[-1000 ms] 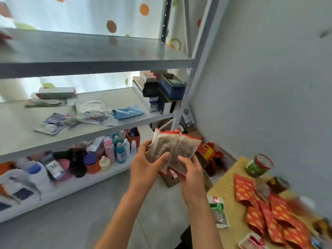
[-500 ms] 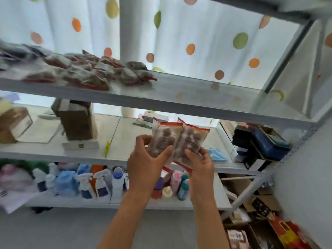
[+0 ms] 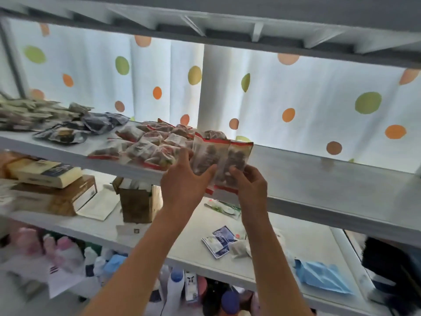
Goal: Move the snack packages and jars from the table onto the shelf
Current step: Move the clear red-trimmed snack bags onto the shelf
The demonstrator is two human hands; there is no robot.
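Both hands hold two clear snack packages with red edges and brown contents, upright and side by side at the front lip of the grey shelf. My left hand grips the left package; my right hand grips the right package. Just to their left, a pile of several similar red-edged packages lies on the same shelf. The table and jars are out of view.
Dark foil pouches and pale packets lie further left on that shelf. The board below carries boxes, a carton, sachets and a blue mask. Bottles stand on the lowest level. A dotted curtain hangs behind.
My view has swung from the table side up to the shelving. Both hands have lifted the two packages from chest height to the upper shelf's front edge, beside the pile.
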